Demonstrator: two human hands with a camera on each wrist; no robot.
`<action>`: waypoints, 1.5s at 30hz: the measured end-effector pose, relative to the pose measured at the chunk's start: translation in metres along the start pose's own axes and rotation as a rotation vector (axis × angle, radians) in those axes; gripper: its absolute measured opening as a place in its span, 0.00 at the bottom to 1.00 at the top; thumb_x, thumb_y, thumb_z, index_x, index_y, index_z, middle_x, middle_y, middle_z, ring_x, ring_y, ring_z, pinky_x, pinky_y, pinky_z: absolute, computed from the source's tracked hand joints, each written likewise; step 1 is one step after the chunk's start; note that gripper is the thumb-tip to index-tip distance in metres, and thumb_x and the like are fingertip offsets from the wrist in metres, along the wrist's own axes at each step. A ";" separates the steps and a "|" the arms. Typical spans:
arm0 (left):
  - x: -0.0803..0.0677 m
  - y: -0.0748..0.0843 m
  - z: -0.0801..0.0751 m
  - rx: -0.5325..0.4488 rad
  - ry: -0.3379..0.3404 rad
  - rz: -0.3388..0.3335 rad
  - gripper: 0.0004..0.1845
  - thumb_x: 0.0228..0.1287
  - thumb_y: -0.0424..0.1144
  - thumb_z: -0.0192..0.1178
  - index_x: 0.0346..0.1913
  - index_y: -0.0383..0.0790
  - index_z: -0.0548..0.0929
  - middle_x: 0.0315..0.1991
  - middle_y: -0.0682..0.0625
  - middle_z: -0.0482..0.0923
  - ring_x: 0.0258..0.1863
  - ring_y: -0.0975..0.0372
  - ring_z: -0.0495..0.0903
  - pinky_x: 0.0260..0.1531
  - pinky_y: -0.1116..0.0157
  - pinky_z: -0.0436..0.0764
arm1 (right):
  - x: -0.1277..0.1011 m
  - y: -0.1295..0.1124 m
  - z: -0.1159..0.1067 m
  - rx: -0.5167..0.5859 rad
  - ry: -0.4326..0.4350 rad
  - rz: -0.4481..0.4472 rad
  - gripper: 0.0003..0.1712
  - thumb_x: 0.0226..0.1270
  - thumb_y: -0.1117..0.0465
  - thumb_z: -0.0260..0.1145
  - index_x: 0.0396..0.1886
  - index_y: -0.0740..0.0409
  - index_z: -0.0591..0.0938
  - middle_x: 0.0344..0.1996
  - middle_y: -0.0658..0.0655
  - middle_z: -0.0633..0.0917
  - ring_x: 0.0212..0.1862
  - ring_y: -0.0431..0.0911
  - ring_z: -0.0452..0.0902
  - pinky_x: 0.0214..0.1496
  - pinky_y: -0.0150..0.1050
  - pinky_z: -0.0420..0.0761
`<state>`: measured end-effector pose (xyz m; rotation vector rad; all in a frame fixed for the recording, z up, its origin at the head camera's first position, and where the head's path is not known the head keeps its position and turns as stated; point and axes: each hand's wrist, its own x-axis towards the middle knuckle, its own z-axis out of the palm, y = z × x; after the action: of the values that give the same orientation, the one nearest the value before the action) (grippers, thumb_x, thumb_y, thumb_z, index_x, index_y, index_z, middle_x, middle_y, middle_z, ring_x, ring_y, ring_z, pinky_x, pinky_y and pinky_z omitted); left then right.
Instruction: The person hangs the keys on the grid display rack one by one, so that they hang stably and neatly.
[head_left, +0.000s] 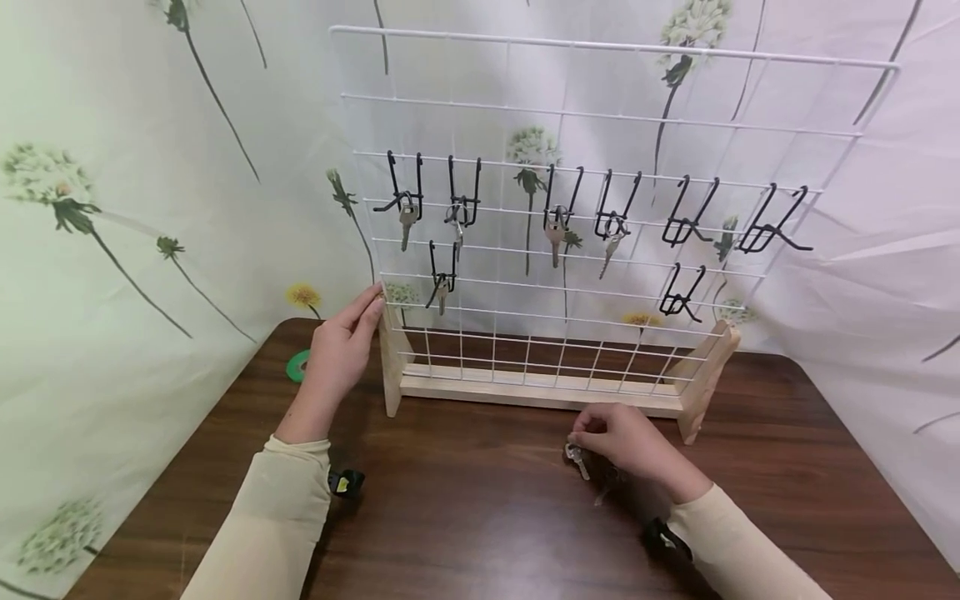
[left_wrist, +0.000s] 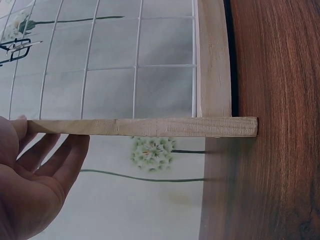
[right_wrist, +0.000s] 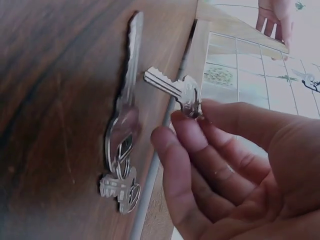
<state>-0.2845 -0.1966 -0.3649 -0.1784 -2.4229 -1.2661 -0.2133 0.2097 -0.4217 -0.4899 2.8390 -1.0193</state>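
A white wire grid rack stands on a wooden base on a dark wood table. Several black hooks hang on it; some carry a key, and three at the right, such as one hook, are bare. My left hand rests with straight fingers against the rack's left wooden upright. My right hand pinches a silver key between thumb and forefinger just above the table, in front of the base. More keys on a ring lie flat beside it.
A green tape roll lies on the table left of the rack, behind my left hand. Flower-printed cloth hangs around the table on all sides. The table's right edge runs close to the cloth.
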 end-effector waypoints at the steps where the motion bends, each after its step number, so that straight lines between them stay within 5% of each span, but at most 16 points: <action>1: -0.001 -0.001 -0.001 0.001 0.002 0.000 0.26 0.86 0.56 0.51 0.78 0.52 0.76 0.77 0.43 0.73 0.78 0.45 0.73 0.76 0.40 0.73 | 0.000 0.000 0.000 0.029 -0.013 0.000 0.07 0.74 0.57 0.73 0.32 0.49 0.88 0.28 0.45 0.88 0.31 0.36 0.78 0.37 0.31 0.77; 11: -0.003 -0.003 -0.002 -0.009 -0.015 0.006 0.27 0.86 0.57 0.50 0.79 0.53 0.75 0.77 0.42 0.74 0.77 0.44 0.74 0.73 0.39 0.76 | -0.002 -0.008 -0.005 0.256 -0.059 0.023 0.06 0.78 0.58 0.70 0.42 0.55 0.89 0.35 0.54 0.89 0.36 0.44 0.87 0.42 0.43 0.90; 21: -0.002 -0.003 -0.002 -0.002 -0.023 0.009 0.27 0.86 0.57 0.50 0.79 0.53 0.74 0.77 0.42 0.73 0.77 0.43 0.74 0.74 0.39 0.75 | -0.007 -0.032 -0.020 0.416 0.051 0.028 0.12 0.78 0.57 0.70 0.47 0.63 0.86 0.33 0.60 0.90 0.32 0.46 0.89 0.38 0.46 0.92; 35: -0.002 -0.001 -0.002 0.005 -0.008 0.012 0.27 0.86 0.56 0.50 0.78 0.51 0.75 0.76 0.41 0.74 0.76 0.43 0.74 0.73 0.38 0.76 | -0.032 -0.073 -0.066 0.452 0.397 -0.185 0.07 0.79 0.62 0.69 0.48 0.63 0.86 0.26 0.50 0.87 0.22 0.44 0.86 0.24 0.37 0.85; 45: -0.002 -0.001 -0.002 0.000 -0.004 0.014 0.26 0.86 0.54 0.51 0.78 0.50 0.75 0.76 0.40 0.74 0.76 0.43 0.74 0.72 0.39 0.76 | -0.042 -0.093 -0.094 0.718 0.647 -0.296 0.05 0.75 0.69 0.70 0.45 0.66 0.87 0.30 0.52 0.90 0.20 0.42 0.87 0.15 0.32 0.77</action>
<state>-0.2825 -0.1984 -0.3659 -0.1982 -2.4208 -1.2610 -0.1665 0.2130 -0.2914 -0.5753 2.5752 -2.4948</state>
